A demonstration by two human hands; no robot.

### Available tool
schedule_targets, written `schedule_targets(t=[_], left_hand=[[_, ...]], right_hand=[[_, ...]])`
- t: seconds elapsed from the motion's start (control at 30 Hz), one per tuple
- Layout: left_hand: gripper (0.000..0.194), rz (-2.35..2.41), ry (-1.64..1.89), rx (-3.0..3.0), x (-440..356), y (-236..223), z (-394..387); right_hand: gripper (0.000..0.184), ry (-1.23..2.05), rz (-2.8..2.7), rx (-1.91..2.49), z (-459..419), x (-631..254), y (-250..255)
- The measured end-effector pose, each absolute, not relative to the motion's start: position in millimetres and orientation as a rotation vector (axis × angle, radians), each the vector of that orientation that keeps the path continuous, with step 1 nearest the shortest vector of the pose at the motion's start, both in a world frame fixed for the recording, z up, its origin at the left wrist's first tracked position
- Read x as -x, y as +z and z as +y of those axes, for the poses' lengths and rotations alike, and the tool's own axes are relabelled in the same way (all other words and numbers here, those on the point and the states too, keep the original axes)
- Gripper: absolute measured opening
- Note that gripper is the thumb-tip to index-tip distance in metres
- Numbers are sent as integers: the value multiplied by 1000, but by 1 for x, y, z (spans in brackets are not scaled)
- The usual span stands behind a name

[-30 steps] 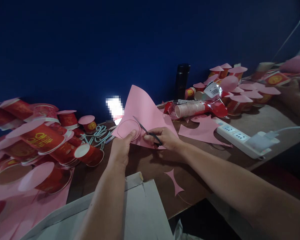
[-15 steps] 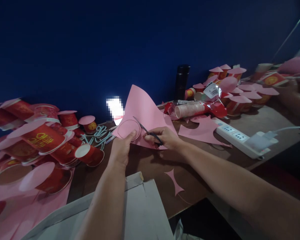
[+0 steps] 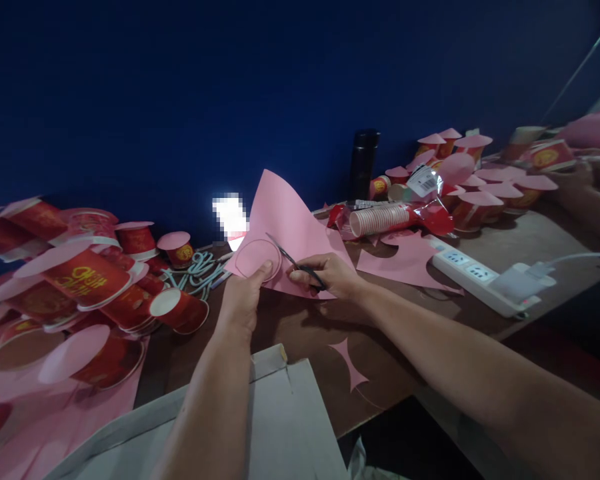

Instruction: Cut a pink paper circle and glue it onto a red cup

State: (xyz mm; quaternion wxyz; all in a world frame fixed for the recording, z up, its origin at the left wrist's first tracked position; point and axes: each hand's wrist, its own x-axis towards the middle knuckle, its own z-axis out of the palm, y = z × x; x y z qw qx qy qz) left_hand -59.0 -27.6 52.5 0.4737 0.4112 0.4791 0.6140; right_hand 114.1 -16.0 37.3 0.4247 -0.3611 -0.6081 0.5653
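Observation:
A curved sheet of pink paper [image 3: 285, 210] stands raised over the table, a circle outlined near its lower left corner. My left hand [image 3: 243, 293] pinches the sheet at that corner, the thumb lying on the circle and the fingers hidden behind. Closed round the handles of a pair of dark scissors [image 3: 307, 270], my right hand [image 3: 333, 275] is at the sheet's lower edge. The blades point up and left, their tips close to the circle's right side. A narrow pink paper scrap [image 3: 350, 363] lies on the table below.
Red paper cups [image 3: 87, 273] with pink discs crowd the left. Behind them lies a coiled pale cord [image 3: 195, 270]. To the right are wrapped cups [image 3: 380, 219], a black bottle [image 3: 364, 163] and a power strip [image 3: 475, 273]. Another person's hand [image 3: 577, 180] is far right, a grey box [image 3: 295, 413] in front.
Both my hands, the paper and the scissors stay almost where they were. At the far right, the other person's hand and the red cup there have shifted slightly.

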Motion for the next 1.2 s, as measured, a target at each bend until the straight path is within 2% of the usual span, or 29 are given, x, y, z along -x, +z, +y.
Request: schedule_targets(t=[1.2], left_hand=[[46, 1207, 1466, -1054, 61, 55, -29]], right_hand=[[45, 1450, -1459, 897, -16, -114, 38]])
